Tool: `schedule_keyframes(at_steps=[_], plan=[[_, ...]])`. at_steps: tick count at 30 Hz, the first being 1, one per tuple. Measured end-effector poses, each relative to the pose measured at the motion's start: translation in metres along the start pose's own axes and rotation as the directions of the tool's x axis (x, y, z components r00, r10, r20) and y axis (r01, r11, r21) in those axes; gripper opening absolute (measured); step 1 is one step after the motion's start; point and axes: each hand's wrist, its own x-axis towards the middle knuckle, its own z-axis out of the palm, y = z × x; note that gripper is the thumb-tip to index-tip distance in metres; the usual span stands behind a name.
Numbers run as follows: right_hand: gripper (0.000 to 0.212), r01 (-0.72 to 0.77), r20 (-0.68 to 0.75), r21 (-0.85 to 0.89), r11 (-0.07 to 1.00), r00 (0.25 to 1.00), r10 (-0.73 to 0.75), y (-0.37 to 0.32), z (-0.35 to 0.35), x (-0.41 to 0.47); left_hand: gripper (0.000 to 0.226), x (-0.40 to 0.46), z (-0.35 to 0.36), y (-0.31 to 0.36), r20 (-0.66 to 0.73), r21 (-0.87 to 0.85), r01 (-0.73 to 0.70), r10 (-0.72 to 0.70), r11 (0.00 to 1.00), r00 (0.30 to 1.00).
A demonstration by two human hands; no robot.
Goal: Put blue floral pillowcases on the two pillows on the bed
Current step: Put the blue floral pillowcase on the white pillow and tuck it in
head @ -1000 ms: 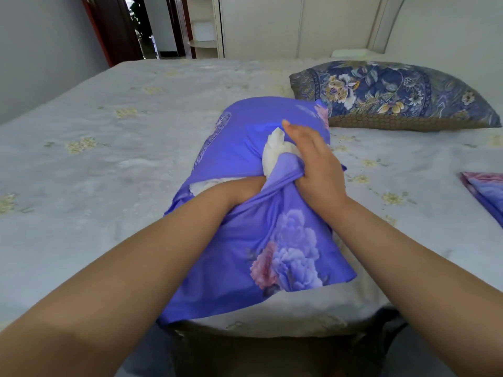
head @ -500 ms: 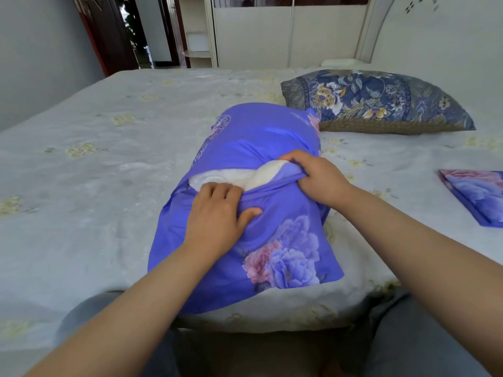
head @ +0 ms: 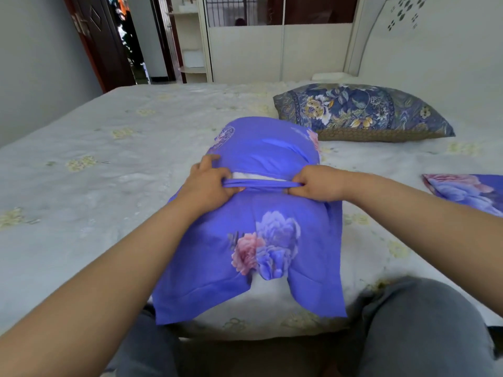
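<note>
Hands now apart, left hand [head: 208,183] and right hand [head: 317,183] fingers clenched on pillowcase [head: 261,227] hem (pulled taut), pillow [head: 254,176] sliver showing

purple-blue floral cloth pillowcase [head: 272,240]: smooth, faintly sheeny, we note | pale cloth bedsheet [head: 109,164]: matt (slightly textured) | dark brown wooden door [head: 100,42]: glossy

Head view, close, forward-down across the bed [head: 81,148].
</note>
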Motion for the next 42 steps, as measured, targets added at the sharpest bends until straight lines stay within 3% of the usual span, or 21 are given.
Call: schedule_keyframes(at_steps=[2, 3, 5, 7, 11, 13, 15, 18, 20, 22, 24, 26, 28, 30, 32, 34, 36, 38, 40, 41, 42], plan=[[0.036, 0.076, -0.242, -0.138, 0.987, 0.964, -0.108, 0.009, 0.024, -0.003, 0.041, 0.0, -0.007, -0.013, 0.206, -0.156, 0.003, 0.03, 0.988, 0.978], [0.035, 0.082, -0.308, -0.152, 0.985, 0.943, -0.126, 0.011, 0.037, -0.003, 0.043, 0.0, -0.01, -0.014, 0.235, -0.125, -0.005, 0.035, 0.992, 0.971], [0.038, -0.008, -0.332, -0.039, 0.999, 0.943, -0.006, 0.008, 0.052, 0.002, 0.044, 0.007, -0.011, -0.011, 0.201, -0.008, -0.002, 0.003, 1.0, 0.98], [0.038, -0.198, -0.325, -0.03, 0.98, 0.929, 0.178, 0.001, 0.056, 0.011, 0.048, 0.017, -0.006, -0.004, 0.205, 0.086, 0.013, -0.03, 0.996, 0.978], [0.039, -0.391, -0.245, -0.051, 0.919, 0.897, 0.368, -0.003, 0.039, 0.025, 0.06, 0.036, 0.017, 0.006, 0.387, 0.13, 0.064, -0.11, 0.989, 0.916], [0.037, -0.445, -0.238, -0.01, 0.896, 0.871, 0.43, 0.004, 0.033, 0.031, 0.06, 0.034, 0.02, 0.015, 0.305, 0.162, 0.069, -0.117, 0.984, 0.945], [0.038, -0.48, -0.234, 0.05, 0.876, 0.847, 0.477, 0.009, 0.033, 0.038, 0.06, 0.028, 0.018, 0.022, 0.133, 0.203, 0.077, -0.105, 0.976, 0.986], [0.053, -0.522, -0.255, 0.072, 0.85, 0.815, 0.521, 0.011, 0.042, 0.045, 0.078, 0.014, 0.004, 0.012, 0.007, 0.173, 0.147, -0.151, 0.974, 0.989], [0.076, -0.578, -0.297, 0.056, 0.814, 0.769, 0.566, 0.014, 0.048, 0.047, 0.11, 0.007, -0.006, -0.003, 0.122, -0.054, 0.346, -0.337, 0.937, 0.933], [0.113, -0.636, -0.243, 0.178, 0.751, 0.711, 0.66, 0.017, 0.052, 0.046, 0.138, 0.002, -0.008, -0.017, 0.246, -0.194, 0.484, -0.436, 0.853, 0.866], [0.133, -0.614, -0.029, 0.5, 0.611, 0.693, 0.72, 0.024, 0.055, 0.044, 0.133, 0.0, -0.007, -0.019, 0.275, -0.207, 0.487, -0.427, 0.849, 0.861], [0.118, -0.477, 0.031, 0.704, 0.526, 0.76, 0.649, 0.032, 0.062, 0.042, 0.115, 0.002, -0.004, -0.019, 0.282, -0.117, 0.436, -0.391, 0.892, 0.876], [0.078, -0.324, -0.141, 0.717, 0.617, 0.8, 0.584, 0.032, 0.069, 0.042, 0.093, 0.003, 0.003, -0.022, 0.245, -0.039, 0.389, -0.369, 0.92, 0.897], [0.049, -0.198, -0.309, 0.683, 0.703, 0.793, 0.524, 0.027, 0.069, 0.042, 0.074, -0.002, 0.005, -0.024, 0.163, -0.085, 0.364, -0.348, 0.927, 0.923], [0.045, -0.068, -0.441, 0.665, 0.744, 0.768, 0.464, 0.016, 0.064, 0.04, 0.065, -0.012, 0.0, -0.022, -0.003, -0.238, 0.36, -0.371, 0.902, 0.928], [0.05, 0.028, -0.526, 0.65, 0.76, 0.738, 0.423, 0.005, 0.059, 0.043, 0.058, -0.019, -0.011, -0.023, -0.2, -0.351, 0.326, -0.41, 0.878, 0.89], [0.057, 0.028, -0.516, 0.665, 0.746, 0.74, 0.432, 0.0, 0.055, 0.058, 0.056, -0.018, -0.025, -0.032, -0.212, -0.338, 0.346, -0.429, 0.875, 0.878], [0.075, -0.065, -0.41, 0.745, 0.664, 0.741, 0.532, 0.0, 0.05, 0.077, 0.065, -0.011, -0.039, -0.045, -0.045, -0.287, 0.457, -0.488, 0.842, 0.872], [0.083, -0.17, -0.325, 0.778, 0.604, 0.714, 0.62, 0.004, 0.052, 0.089, 0.074, -0.008, -0.046, -0.049, 0.036, -0.075, 0.555, -0.554, 0.828, 0.832], [0.076, -0.178, -0.337, 0.777, 0.604, 0.693, 0.637, 0.001, 0.054, 0.085, 0.07, -0.009, -0.046, -0.042, -0.032, 0.069, 0.532, -0.531, 0.844, 0.847], [0.066, -0.139, -0.391, 0.773, 0.619, 0.665, 0.637, -0.002, 0.059, 0.077, 0.061, -0.012, -0.044, -0.031, -0.155, 0.166, 0.44, -0.417, 0.883, 0.896]])
